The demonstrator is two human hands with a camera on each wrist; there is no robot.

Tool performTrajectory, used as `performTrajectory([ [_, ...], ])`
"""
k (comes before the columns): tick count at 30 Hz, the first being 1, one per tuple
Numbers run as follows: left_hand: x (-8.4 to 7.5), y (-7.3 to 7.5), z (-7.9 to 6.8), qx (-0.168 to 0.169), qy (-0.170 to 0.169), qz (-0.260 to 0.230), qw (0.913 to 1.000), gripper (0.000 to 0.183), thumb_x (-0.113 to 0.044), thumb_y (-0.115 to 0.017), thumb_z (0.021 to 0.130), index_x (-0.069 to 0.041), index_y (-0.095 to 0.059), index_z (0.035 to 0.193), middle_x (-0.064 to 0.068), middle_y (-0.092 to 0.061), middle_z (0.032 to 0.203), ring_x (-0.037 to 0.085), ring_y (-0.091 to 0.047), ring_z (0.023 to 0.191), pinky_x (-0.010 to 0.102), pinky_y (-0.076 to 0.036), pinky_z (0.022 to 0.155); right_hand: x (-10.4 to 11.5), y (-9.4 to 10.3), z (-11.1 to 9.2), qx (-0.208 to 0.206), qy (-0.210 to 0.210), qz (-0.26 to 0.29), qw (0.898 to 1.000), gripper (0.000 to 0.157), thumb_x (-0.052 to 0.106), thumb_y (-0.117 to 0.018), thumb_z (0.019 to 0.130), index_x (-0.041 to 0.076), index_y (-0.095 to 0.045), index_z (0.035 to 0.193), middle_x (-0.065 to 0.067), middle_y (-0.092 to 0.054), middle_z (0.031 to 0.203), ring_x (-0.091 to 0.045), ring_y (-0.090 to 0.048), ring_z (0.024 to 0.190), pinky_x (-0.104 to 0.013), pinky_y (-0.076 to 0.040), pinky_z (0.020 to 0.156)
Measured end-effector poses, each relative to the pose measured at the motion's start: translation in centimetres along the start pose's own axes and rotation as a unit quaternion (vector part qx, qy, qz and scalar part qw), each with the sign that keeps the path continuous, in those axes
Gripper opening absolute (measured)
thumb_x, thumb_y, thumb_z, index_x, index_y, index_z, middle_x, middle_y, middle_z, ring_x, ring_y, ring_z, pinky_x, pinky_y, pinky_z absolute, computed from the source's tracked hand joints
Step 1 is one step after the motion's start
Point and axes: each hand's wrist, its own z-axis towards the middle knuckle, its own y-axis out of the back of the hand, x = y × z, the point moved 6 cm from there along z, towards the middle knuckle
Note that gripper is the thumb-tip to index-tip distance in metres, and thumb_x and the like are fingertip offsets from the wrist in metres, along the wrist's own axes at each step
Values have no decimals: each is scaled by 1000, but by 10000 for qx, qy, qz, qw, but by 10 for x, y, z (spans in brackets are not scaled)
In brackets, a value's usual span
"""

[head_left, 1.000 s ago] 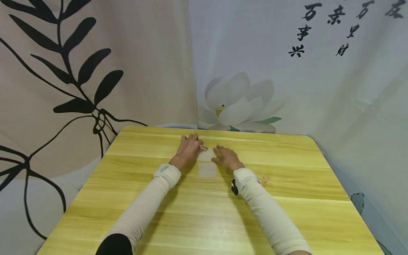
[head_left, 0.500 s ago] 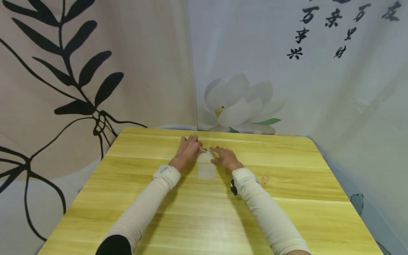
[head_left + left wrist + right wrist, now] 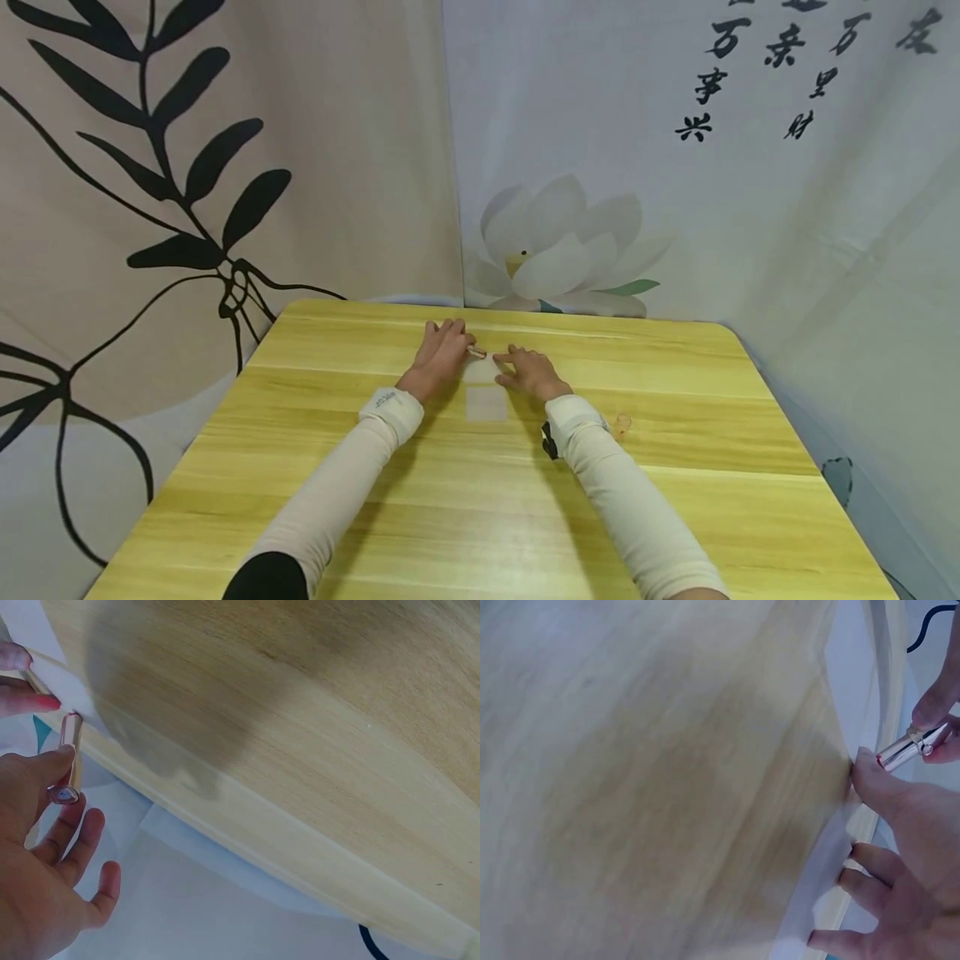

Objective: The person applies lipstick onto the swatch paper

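My left hand pinches one small metallic tube between thumb and forefinger; from the left wrist view the tube stands against my thumb while the other fingers hang loose and slightly spread. My right hand lies with fingers fairly straight, resting on the right edge of one pale sheet. In the right wrist view the thumb presses the sheet at its edge, and the tube shows just beyond it, nipped by the other hand's fingertips. The sheet lies flat on the yellow surface, towards the far side, between my two hands; the tube hovers at its far left corner. One small clear thing sits on the surface right of my right sleeve; I cannot tell what it is.
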Motion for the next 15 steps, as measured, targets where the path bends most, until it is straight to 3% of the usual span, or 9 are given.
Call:
performTrajectory([
  [15,-8,4,-8,191,-113,417,9989,19,-19,-73,98,-19,-80,115,6,-63,106,27,-59,102,47,-40,89,-1,0,1,87,-24,-62,9999,52,34,-66,103,19,-56,151,-22,-47,156,-46,-52,135,-55,-41,111],
])
